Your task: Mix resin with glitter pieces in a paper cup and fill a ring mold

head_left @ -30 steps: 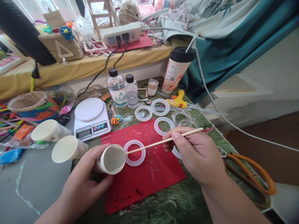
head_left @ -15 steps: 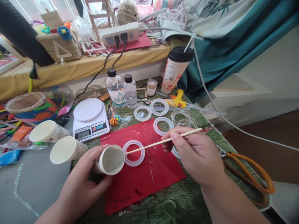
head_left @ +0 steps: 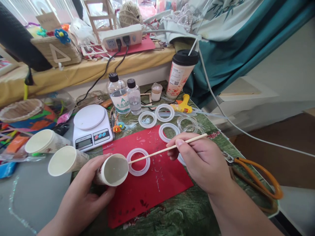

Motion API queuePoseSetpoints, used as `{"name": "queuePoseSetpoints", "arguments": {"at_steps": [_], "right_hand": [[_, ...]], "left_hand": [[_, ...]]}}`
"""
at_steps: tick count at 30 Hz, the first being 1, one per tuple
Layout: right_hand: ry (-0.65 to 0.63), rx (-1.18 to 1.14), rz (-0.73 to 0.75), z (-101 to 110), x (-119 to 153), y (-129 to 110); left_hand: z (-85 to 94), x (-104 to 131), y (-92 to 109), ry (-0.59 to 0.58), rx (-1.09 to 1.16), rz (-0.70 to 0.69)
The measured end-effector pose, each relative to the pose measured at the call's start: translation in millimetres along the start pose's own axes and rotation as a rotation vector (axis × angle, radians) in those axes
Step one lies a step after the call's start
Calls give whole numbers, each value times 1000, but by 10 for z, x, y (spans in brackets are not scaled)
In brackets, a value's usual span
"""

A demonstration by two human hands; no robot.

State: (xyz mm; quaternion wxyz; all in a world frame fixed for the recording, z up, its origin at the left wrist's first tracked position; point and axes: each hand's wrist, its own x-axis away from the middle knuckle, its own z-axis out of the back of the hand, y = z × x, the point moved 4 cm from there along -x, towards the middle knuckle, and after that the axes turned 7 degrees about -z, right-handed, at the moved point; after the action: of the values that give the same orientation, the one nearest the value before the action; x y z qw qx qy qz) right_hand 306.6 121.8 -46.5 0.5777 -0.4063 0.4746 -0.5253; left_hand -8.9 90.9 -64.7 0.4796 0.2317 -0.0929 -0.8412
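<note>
My left hand is wrapped round a paper cup, tilted so its mouth faces me, with a clear-looking content inside. In my right hand a thin wooden stick is pinched between thumb and fingers. Its lower tip is at the cup's right rim, over the left side of a white ring mold. That mold lies on a red sheet. Another ring mold lies just beyond my right fingers, and part of one more shows beneath them.
Two paper cups lie left beside a white scale. Two bottles, more ring molds, a yellow glue gun and a tall drink cup stand or lie behind. Orange-handled scissors are at right.
The whole view has shifted slightly, so things appear a little further left. Both hands keep their hold on the cup and stick, with the stick tip still by the cup's rim.
</note>
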Motion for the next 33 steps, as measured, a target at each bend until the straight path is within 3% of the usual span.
{"name": "queuePoseSetpoints", "arguments": {"at_steps": [33], "right_hand": [[1,29,-26,-5,-26,-17]], "left_hand": [[2,-42,-17,6,-12,-3]]}}
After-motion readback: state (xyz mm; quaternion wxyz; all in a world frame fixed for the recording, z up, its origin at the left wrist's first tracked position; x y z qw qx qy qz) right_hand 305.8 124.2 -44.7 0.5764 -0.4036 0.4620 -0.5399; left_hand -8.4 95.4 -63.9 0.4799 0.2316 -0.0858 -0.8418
